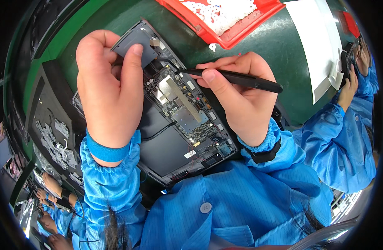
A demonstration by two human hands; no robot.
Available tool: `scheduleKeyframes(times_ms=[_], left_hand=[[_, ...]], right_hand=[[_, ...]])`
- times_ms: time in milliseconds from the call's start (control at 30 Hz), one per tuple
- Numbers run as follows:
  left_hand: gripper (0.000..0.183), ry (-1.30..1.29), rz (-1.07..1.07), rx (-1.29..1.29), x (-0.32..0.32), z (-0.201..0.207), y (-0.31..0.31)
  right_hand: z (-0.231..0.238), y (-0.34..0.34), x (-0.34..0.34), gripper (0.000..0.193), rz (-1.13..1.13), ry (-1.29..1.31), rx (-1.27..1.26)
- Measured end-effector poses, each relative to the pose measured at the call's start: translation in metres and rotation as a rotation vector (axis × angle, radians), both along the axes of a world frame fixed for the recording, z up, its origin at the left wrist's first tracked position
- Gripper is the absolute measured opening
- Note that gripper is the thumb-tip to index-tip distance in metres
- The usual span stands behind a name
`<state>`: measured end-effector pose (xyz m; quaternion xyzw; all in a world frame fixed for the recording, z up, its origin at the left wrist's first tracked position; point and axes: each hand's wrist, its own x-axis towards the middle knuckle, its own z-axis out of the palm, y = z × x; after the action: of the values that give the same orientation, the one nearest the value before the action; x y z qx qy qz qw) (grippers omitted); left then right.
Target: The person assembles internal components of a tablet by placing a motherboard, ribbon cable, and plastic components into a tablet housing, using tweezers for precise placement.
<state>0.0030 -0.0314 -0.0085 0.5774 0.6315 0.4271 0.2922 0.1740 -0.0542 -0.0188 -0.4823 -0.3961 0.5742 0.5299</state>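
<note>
Nearest to us is the blue smock (241, 200) with its white button, the cuffs gathered at our wrists. Just beyond it lies the opened tablet (175, 125), back cover off, resting on the green mat (283, 46) between our forearms. Our left hand (108, 87) has its fingers closed on a thin grey square pad (133, 41), thumb pressing it flat over the tablet's far corner. Our right hand (237, 96) is clamped around black tweezers (237, 78), whose fine tips reach toward the pad's edge. We judge the pad only partly seated: it sits slightly askew over the frame, so aligning and pressing remain. Inside, the green circuit board (183, 108) carries dull metal shields, and the matte black battery (166, 146) fills the near half. Farther out, a red tray (241, 33) holds small white rings, white paper sheets (316, 41) lie to the right, and a co-worker's blue sleeve (345, 137) shows beside us.
</note>
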Motion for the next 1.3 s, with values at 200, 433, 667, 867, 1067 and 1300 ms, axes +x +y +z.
scheduleKeyframes(times_ms=[200,433,667,867,1067,1300], left_hand=[[0.021,0.037,-0.038,0.029,0.000,0.001,0.017],[0.022,0.164,-0.107,-0.024,-0.002,0.007,0.019],[0.021,0.175,-0.101,-0.046,-0.003,0.008,0.020],[0.020,0.088,-0.070,0.022,0.001,0.004,0.020],[0.020,0.171,-0.102,0.060,0.002,0.007,0.020],[0.020,0.273,-0.091,0.038,0.008,0.019,0.010]], right_hand=[[-0.001,0.011,0.001,0.018,-0.034,-0.060,0.053],[0.001,0.012,-0.001,0.018,-0.088,-0.005,0.012],[-0.006,0.011,0.000,0.020,-0.062,-0.238,0.242],[-0.008,0.011,-0.001,0.023,-0.058,-0.288,0.344],[-0.010,0.009,0.000,0.022,-0.064,-0.332,0.398],[-0.004,0.002,0.004,0.025,-0.033,-0.314,0.431]])
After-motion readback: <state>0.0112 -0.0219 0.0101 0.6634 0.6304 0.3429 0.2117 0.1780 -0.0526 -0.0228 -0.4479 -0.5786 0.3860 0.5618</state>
